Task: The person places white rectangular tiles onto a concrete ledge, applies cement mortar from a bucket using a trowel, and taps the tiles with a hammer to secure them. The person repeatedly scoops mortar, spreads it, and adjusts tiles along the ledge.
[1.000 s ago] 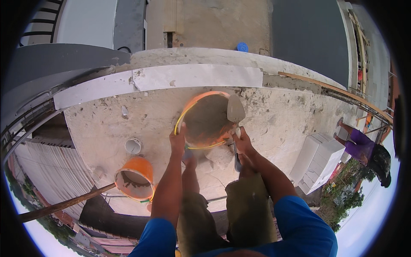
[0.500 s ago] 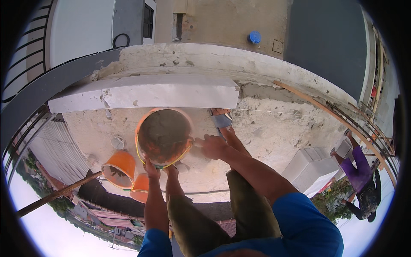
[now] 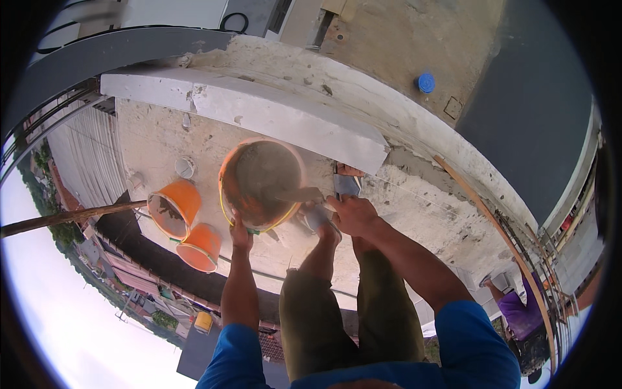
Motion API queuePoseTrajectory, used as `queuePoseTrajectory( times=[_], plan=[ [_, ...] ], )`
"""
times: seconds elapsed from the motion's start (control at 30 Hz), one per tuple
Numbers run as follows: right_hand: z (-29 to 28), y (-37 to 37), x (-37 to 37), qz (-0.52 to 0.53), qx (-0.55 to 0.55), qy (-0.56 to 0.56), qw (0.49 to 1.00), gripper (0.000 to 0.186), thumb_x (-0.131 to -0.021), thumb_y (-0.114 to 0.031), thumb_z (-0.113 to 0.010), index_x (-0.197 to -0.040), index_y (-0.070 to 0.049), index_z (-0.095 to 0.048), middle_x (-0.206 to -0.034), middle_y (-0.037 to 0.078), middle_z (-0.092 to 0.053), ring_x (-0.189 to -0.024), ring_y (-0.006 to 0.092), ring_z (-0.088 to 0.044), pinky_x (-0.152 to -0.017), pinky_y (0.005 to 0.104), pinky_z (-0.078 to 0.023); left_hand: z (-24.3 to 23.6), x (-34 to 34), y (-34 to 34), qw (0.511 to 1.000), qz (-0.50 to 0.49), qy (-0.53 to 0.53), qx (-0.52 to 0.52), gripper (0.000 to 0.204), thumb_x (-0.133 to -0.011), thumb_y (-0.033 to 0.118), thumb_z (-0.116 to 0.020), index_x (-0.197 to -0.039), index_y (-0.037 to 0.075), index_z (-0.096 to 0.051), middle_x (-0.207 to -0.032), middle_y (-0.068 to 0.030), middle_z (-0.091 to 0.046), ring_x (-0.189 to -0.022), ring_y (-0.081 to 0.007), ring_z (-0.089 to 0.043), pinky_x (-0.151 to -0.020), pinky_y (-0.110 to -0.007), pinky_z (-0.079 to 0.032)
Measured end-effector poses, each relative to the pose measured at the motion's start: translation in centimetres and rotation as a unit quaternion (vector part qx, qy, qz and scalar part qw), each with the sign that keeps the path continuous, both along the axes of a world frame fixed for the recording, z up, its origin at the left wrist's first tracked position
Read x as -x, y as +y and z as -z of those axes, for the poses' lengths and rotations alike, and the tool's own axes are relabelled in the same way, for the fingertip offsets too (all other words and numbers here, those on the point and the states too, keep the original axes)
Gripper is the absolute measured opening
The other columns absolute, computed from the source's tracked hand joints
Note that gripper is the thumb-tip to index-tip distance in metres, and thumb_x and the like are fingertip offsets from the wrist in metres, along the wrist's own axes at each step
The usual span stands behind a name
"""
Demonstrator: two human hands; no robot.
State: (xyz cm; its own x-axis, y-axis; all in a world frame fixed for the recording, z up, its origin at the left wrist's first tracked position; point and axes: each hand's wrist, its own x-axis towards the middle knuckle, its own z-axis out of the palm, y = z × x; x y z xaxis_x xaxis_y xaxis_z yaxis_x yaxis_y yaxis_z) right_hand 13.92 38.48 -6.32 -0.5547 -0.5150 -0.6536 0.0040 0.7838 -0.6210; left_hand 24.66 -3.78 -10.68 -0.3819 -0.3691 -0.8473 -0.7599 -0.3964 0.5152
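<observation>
Head view, bucket mouth as your dial. Your bucket, a round orange plastic bucket with a yellow bail [image 3: 225,170], is at the dial's centre, mouth facing up toward you, grey wet mortar [image 3: 259,167] inside. Your left hand [image 3: 240,238] is at 7, clamped on the rim beside the bail. Your right hand [image 3: 355,216], apart from the left, is at 4, fist closed on the handle end of a mortar-grey flat-bladed trowel [image 3: 303,194]. Trowel's long axis runs roughly 3 to 9; blade points to 9, overlapping the bucket's lower-right rim. Can't tell if blade touches mortar. Around it: long white rectangular block row [image 3: 259,120] at 12 to 2, small white round cup [image 3: 184,167] at 9 to 10, tilted orange plastic pail [image 3: 188,196] at 8 to 9, shorter orange plastic pail [image 3: 206,241] at 7 to 8.
</observation>
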Motion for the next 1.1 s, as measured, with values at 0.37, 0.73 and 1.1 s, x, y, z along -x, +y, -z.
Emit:
queuePoseTrajectory(
  times=[0.37, 0.73, 1.1],
  plan=[
    [-2.8, 2.6, 2.2, -0.084, 0.002, 0.063, 0.994, 0.044, -0.095, -0.027, -0.069, -0.135, -0.013, -0.061, -0.100, 0.022, -0.071, -0.084, 0.0418, -0.076, -0.071, 0.0531, -0.063, -1.9, 0.6, -4.7, 0.954, 0.107, -0.075, 0.269, 0.056, -0.108, 0.054, -0.067, -0.107, -0.002, -0.069, -0.078, 0.0017, -0.054, -0.072, -0.0102, -0.046, -0.064, -0.031, -0.041],
    [3.7, -14.7, 3.9, -0.182, -0.137, 0.108, 0.968, 0.039, -0.101, -0.022, -0.061, -0.137, -0.009, -0.057, -0.115, 0.030, -0.071, -0.106, 0.0463, -0.074, -0.093, 0.0542, -0.061, -3.2, 3.8, -2.9, 0.959, 0.081, 0.010, 0.273, 0.065, -0.109, 0.056, -0.064, -0.084, -0.004, -0.068, -0.069, -0.0031, -0.055, -0.070, -0.0139, -0.050, -0.064, -0.038, -0.044],
    [0.8, -17.7, -0.8, -0.276, -0.172, -0.026, 0.945, 0.049, -0.109, -0.038, -0.052, -0.149, -0.011, -0.054, -0.112, 0.026, -0.075, -0.115, 0.0455, -0.071, -0.100, 0.0608, -0.054, -3.6, 4.3, -4.5, 0.949, 0.195, 0.039, 0.245, 0.076, -0.103, 0.070, -0.062, -0.097, -0.005, -0.075, -0.069, -0.0163, -0.061, -0.067, -0.0240, -0.058, -0.069, -0.043, -0.052]
  ],
)
